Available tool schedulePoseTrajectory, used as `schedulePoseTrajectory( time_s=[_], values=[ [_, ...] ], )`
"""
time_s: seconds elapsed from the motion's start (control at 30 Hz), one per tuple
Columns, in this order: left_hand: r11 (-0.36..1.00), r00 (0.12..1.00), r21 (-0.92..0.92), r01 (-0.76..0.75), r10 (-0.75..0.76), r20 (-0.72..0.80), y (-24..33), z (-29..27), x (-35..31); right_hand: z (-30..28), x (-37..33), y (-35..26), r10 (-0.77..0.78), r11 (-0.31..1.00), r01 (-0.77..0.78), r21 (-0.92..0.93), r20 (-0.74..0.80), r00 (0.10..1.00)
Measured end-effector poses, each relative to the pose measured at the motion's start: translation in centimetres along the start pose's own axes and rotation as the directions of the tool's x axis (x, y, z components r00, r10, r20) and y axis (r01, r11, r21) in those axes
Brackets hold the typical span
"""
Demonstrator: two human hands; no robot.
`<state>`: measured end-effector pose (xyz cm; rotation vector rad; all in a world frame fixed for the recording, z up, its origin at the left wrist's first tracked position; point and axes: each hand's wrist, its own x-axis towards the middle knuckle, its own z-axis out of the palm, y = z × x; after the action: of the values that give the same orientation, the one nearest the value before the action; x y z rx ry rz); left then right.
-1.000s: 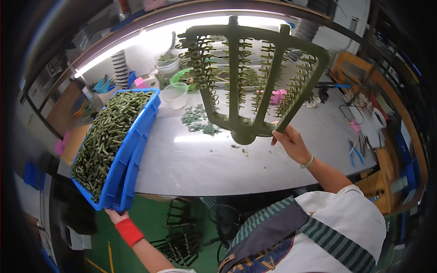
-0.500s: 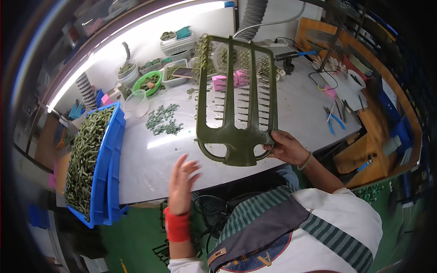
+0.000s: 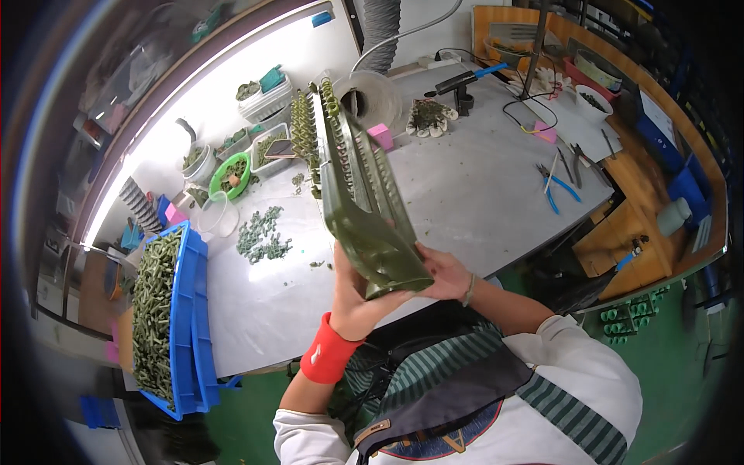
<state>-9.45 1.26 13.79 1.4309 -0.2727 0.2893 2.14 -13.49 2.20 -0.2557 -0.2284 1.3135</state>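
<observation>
Over the table I hold up a dark olive-green frame (image 3: 364, 209) with long bars, tilted so its side edge shows. Rows of small, looped green pieces (image 3: 304, 132) stick out along its far left side. My left hand (image 3: 358, 298), below a red wristband, is closed around the near left of the frame's base. Against the right side of that base, my right hand (image 3: 447, 273) is closed too. Some fingers of both hands are hidden behind the base.
A blue crate (image 3: 186, 310) full of short green sticks stands at the table's left. Loose green bits (image 3: 265, 234) lie beside it. Farther back are a green bowl (image 3: 230, 177) and a pink block (image 3: 381, 136). Blue-handled pliers (image 3: 559, 186) lie at the right.
The frame has turned from facing me broadside to edge-on and tilted. My left hand, free before, has come in and taken hold of its base. The view has shifted somewhat.
</observation>
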Motion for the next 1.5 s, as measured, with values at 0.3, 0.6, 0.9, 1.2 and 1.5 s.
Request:
schedulePoseTrajectory(
  time_s=[0.3,0.6,0.9,1.2,1.5],
  values=[
    [0.568,0.990,0.812,-0.137,0.045,0.136,0.4,1.5,3.1,1.6,-4.0,-5.7,-0.199,0.842,0.108,-0.529,-0.118,0.973],
    [0.058,0.974,0.985,-0.160,-0.154,0.167,-5.6,3.7,4.9,1.6,-4.1,-5.6,-0.429,0.751,0.168,-0.639,-0.278,0.860],
    [-0.044,0.966,0.991,-0.128,-0.233,0.114,-9.2,2.5,8.8,-4.2,-1.5,-8.5,-0.326,0.856,0.239,-0.458,-0.120,0.938],
    [-0.063,0.950,0.994,-0.084,-0.306,0.061,-10.6,1.6,10.2,-4.4,-0.4,-9.7,-0.254,0.921,0.170,-0.351,-0.209,0.944],
    [-0.048,0.956,0.994,-0.097,-0.284,0.080,-12.3,1.0,10.3,-4.0,-1.0,-10.2,-0.196,0.944,0.081,-0.320,-0.343,0.919]
  ],
)
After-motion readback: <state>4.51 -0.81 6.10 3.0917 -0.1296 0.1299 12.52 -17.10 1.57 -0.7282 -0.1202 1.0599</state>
